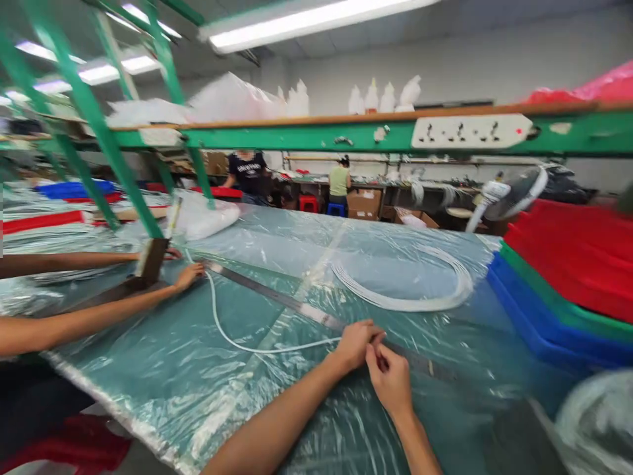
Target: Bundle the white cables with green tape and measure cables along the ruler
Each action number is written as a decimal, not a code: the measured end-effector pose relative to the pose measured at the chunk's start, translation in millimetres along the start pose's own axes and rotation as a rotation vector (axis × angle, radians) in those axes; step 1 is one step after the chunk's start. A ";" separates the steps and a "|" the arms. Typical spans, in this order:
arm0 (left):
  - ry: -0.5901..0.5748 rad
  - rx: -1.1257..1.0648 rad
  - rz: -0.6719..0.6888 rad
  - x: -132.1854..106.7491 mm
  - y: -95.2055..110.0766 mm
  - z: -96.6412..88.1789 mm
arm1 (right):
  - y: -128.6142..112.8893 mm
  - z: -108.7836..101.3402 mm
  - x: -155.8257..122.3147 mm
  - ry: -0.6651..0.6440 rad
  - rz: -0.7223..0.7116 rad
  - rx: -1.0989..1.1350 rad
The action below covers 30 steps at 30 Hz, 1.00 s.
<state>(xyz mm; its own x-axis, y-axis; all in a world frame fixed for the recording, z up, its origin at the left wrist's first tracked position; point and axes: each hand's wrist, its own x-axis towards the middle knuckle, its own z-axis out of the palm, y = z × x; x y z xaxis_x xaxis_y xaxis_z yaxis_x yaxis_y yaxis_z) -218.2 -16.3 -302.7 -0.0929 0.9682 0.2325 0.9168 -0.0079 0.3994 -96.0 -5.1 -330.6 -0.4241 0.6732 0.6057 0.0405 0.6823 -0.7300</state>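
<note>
A thin white cable (277,350) curves across the film-covered table and runs into my left hand (357,344), whose fingers are closed on it over a long metal ruler (277,294). Right against those fingertips, my right hand (393,381) is closed in a pinch. Whatever sits between its thumb and finger is hidden. At the cable's far end, a co-worker's hand (188,276) touches the ruler's left end, and that person's other hand (172,253) is partly behind a brown block (152,260).
A coiled bundle of white cables (430,305) lies beyond the ruler. Stacked red, green and blue sheets (573,257) stand at the right. A green shelf beam (306,136) with a power strip (469,132) crosses above, and a slanted green post (113,152) rises at left. Two people are farther back.
</note>
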 end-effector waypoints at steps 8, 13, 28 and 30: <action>-0.147 -0.141 0.143 32.5 -6.8 21.6 | -31.0 7.3 6.5 0.003 -0.117 -0.030; -0.162 -0.166 0.198 49.1 14.8 29.3 | -37.7 5.9 11.0 0.113 -0.206 -0.107; -0.128 -0.142 0.284 18.4 48.1 62.9 | -42.5 -6.7 -8.5 0.211 -0.287 -0.085; -0.124 -0.127 0.271 17.7 50.8 63.0 | -43.4 -6.7 -8.5 0.223 -0.281 -0.110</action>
<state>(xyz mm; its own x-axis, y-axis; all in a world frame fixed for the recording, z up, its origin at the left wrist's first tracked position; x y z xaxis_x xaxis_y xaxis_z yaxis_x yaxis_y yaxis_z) -148.8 16.2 -334.2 0.2030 0.9495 0.2390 0.8451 -0.2932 0.4469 -88.1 -38.5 -301.9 -0.2257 0.4924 0.8406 0.0529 0.8678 -0.4941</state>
